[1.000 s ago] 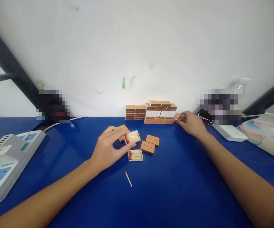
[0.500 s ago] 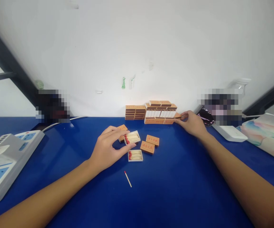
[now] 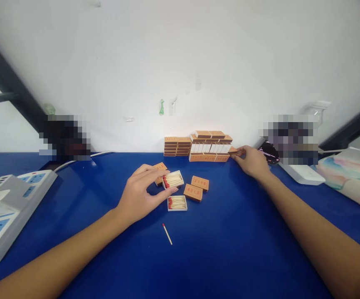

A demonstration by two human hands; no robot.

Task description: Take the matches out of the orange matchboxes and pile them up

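My left hand (image 3: 142,187) pinches a white matchbox tray (image 3: 173,180) full of red-tipped matches between thumb and fingers. Below it on the blue table lies a second tray of matches (image 3: 177,203), and nearer me a single loose match (image 3: 167,234). An orange matchbox (image 3: 159,169) is partly hidden behind the left fingers. Two more orange boxes (image 3: 193,192) lie right of the trays. My right hand (image 3: 250,161) has its fingers closed on a matchbox (image 3: 233,150) at the right end of a matchbox stack (image 3: 209,157); the fingers partly cover it.
A smaller matchbox pile (image 3: 177,147) adjoins the stack's left side, against the white wall (image 3: 180,62). At the left sits a power strip (image 3: 20,207). On the right are a dark phone-like object (image 3: 269,153), a white block (image 3: 301,173) and a tissue pack (image 3: 351,174).
The view has shifted very slightly. Both hands stay almost where they were, with the right fingers still at the box beside the stack.
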